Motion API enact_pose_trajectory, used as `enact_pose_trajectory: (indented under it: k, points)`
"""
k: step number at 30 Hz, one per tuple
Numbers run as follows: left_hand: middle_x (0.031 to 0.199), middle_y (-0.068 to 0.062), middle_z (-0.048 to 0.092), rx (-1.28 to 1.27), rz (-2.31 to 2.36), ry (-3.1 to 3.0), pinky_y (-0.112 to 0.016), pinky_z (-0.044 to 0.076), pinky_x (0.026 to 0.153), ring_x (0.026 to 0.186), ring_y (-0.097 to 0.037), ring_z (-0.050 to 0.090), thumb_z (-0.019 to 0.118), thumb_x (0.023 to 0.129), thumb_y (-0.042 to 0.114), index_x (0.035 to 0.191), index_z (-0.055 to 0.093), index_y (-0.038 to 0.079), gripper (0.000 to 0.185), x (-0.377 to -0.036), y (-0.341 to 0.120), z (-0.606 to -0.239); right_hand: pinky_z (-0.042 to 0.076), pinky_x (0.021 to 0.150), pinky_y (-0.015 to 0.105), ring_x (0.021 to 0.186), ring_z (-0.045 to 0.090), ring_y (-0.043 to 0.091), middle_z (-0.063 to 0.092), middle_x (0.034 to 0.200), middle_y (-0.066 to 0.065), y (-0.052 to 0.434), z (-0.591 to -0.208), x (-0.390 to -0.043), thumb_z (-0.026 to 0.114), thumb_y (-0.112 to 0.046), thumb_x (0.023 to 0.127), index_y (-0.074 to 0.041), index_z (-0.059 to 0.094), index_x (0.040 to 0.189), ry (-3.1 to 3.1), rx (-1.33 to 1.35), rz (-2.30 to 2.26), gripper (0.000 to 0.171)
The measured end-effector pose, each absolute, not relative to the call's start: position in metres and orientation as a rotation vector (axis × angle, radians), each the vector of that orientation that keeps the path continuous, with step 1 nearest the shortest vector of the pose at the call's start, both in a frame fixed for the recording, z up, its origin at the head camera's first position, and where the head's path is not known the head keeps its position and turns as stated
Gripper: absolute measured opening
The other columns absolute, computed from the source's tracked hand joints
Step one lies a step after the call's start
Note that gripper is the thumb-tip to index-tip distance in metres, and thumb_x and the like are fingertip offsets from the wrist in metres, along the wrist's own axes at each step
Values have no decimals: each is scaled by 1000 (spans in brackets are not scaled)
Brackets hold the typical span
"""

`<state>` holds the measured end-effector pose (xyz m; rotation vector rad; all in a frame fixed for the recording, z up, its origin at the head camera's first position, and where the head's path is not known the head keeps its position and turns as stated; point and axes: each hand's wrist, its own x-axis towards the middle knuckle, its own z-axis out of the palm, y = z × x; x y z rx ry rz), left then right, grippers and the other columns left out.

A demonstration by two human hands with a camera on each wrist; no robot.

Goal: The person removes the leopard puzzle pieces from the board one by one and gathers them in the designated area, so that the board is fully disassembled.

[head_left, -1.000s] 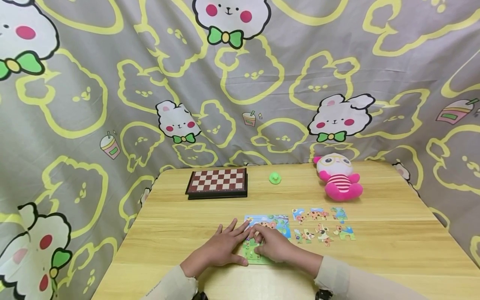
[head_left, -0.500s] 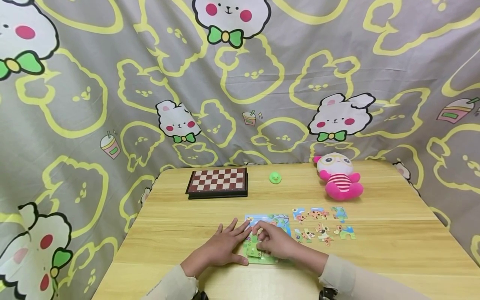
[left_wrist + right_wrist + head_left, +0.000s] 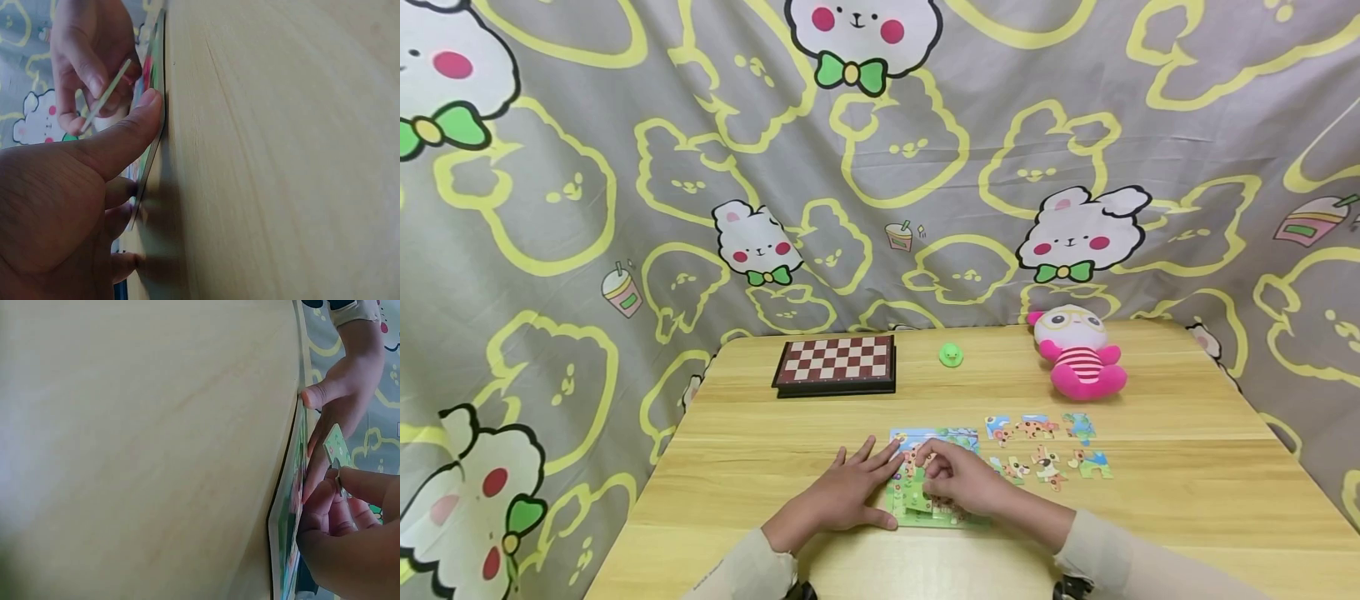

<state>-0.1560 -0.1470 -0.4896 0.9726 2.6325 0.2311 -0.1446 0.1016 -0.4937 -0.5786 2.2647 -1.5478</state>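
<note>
My right hand (image 3: 958, 479) pinches a flat green puzzle piece (image 3: 917, 493) between thumb and fingers. The piece (image 3: 336, 444) is tilted and raised above the puzzle board (image 3: 936, 523) in both wrist views. My left hand (image 3: 848, 493) lies with spread fingers across the board's left side, its thumb (image 3: 147, 103) on the near corner. Animals, grass and blue sky are printed on the board, and both hands cover part of it.
Several loose puzzle pieces (image 3: 1051, 465) lie in two rows right of the board. Farther back are a chessboard case (image 3: 835, 362), a small green toy (image 3: 951, 355) and a pink-and-white plush toy (image 3: 1078, 358). A patterned curtain (image 3: 880, 175) hangs behind the wooden table (image 3: 730, 467).
My right hand has lifted the green puzzle piece off the board and drawn it slightly to the right, tilting it. My left hand has stayed in place.
</note>
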Motion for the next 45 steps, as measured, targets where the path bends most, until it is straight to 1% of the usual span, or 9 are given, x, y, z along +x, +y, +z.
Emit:
enact_pose_trajectory:
  k: [3,7,14,19,23,29,37,42,45]
  points:
    - [164,8,5,972,241,2631,-71,17,109,150,-34,5,55,82,71,157,15,29,95,-156,-147,-490,51,63,27,74,60,17,64,87,5,109,-493,-144,68,-7,90,-10,59,110,2267,-581,-1545,22]
    - [164,9,5,975,250,2631,-72,16,108,150,-35,5,57,82,69,157,15,30,95,-156,-146,-490,53,65,29,75,61,20,63,87,7,119,-492,-144,66,-4,90,-6,59,111,2243,-568,-1574,22]
    - [164,9,4,977,247,2627,-71,16,109,150,-34,5,56,82,70,157,15,30,94,-157,-147,-493,53,68,29,77,59,19,63,88,8,137,-492,-141,66,-3,89,-5,59,112,2276,-524,-1574,24]
    - [164,9,4,983,245,2623,-72,16,109,150,-34,5,55,82,70,157,15,30,94,-157,-148,-492,52,66,29,75,59,21,64,87,9,149,-490,-137,66,-5,90,-5,59,112,2313,-525,-1545,23]
    - [164,8,5,984,252,2622,-72,16,109,150,-34,5,56,82,69,157,16,29,94,-157,-148,-492,51,63,28,73,59,23,64,86,10,160,-491,-132,65,-5,91,-3,59,112,2329,-516,-1540,22]
    - [164,9,4,980,254,2622,-72,16,109,150,-34,5,56,82,70,157,15,30,94,-157,-148,-492,49,62,24,73,57,18,63,88,10,177,-492,-127,65,-6,91,-1,58,113,2327,-501,-1560,23]
    - [164,10,4,974,261,2620,-72,15,109,150,-33,4,55,82,70,157,15,31,94,-157,-148,-493,48,61,24,71,55,11,63,88,7,201,-500,-122,64,-9,93,-5,60,111,2369,-491,-1527,20]
    - [164,10,4,972,260,2621,-71,15,109,150,-33,5,55,82,70,157,15,31,94,-157,-148,-493,49,62,23,72,55,9,62,88,4,209,-501,-117,65,-7,91,-6,62,109,2435,-469,-1468,18]
    - [164,10,4,974,258,2623,-71,15,109,150,-33,5,55,82,70,157,15,30,94,-157,-148,-493,50,66,23,75,56,9,62,88,2,210,-501,-115,65,-6,90,-7,63,108,2480,-458,-1427,17]
